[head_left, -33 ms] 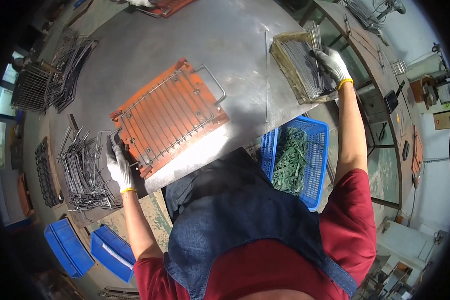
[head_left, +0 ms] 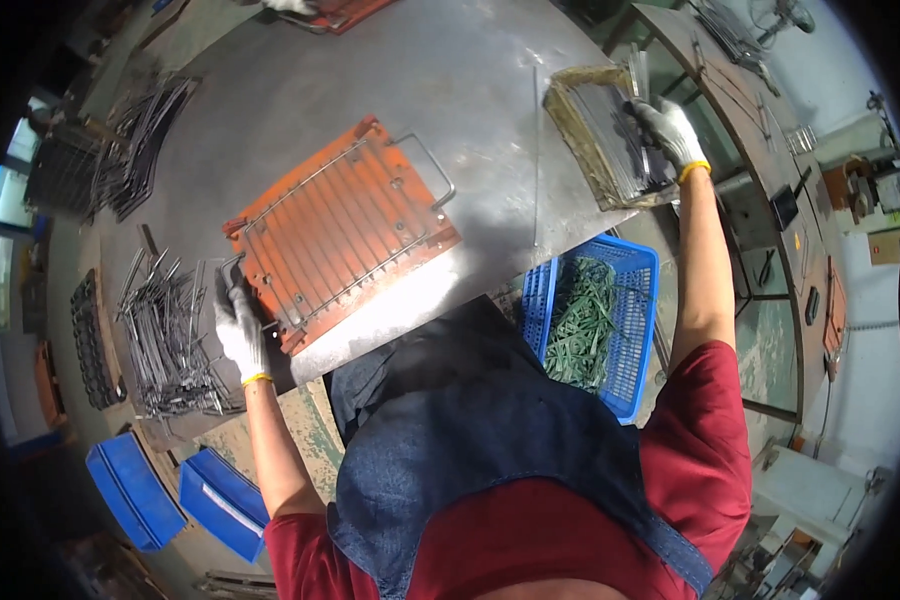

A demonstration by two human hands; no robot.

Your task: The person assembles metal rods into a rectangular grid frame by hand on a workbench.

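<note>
I have my left hand in its white glove closed on a thin metal rod at the near corner of the orange jig, which lies flat in the middle of the steel tabletop. My right hand reaches far out into the shallow tray of rods at the table's edge; whether it grips any I cannot tell. I judge this the loading step: next, carry rods across and seat them in the jig's grooves.

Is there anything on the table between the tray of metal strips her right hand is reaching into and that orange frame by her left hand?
Only one long thin metal rod lies on the bare steel table between the tray and the orange frame. The right hand is in the tray; the left hand touches the frame's corner.
</note>
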